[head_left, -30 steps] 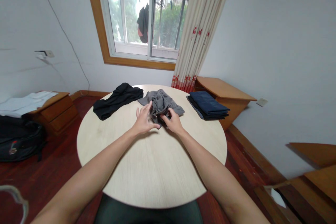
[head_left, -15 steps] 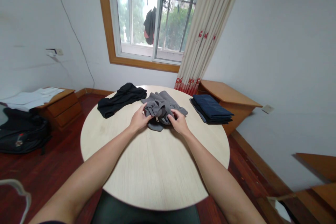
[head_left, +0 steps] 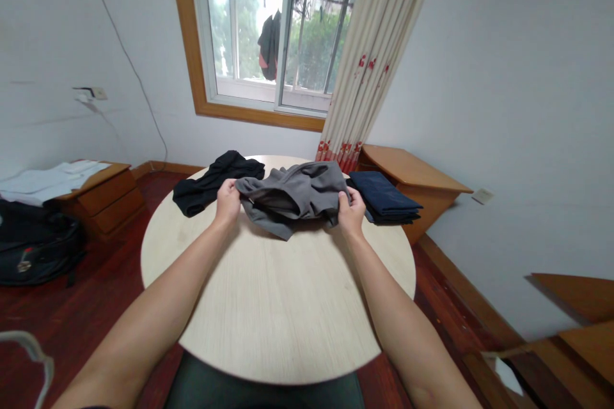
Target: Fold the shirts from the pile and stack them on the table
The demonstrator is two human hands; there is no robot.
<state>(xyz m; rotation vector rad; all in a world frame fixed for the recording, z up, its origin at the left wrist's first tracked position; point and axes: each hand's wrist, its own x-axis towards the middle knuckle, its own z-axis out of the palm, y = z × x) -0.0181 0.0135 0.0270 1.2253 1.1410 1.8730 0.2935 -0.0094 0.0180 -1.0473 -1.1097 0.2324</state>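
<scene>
A grey garment [head_left: 314,188] is stretched sideways over the table, with a wide opening facing me; its exact kind I cannot tell. My left hand [head_left: 228,201] pinches its left end. At the other end my right hand [head_left: 352,209] is closed on the cloth, thumb on top. A loose flap of the garment hangs down to the tabletop between the hands. Beyond my left hand lies a crumpled black garment [head_left: 211,184]. Just right of my right hand is a stack of folded dark blue and black clothes [head_left: 386,195].
The round pale table [head_left: 283,313] is in front of me. Behind it are a window and a patterned curtain [head_left: 369,64]. A wooden desk [head_left: 407,169] stands at the back right. On the left are a low drawer cabinet [head_left: 110,192] and a black backpack [head_left: 36,243].
My hands have moved apart, the left one leftward and the right one rightward. The grey garment has gone from bunched up to spread wide, its opening now showing.
</scene>
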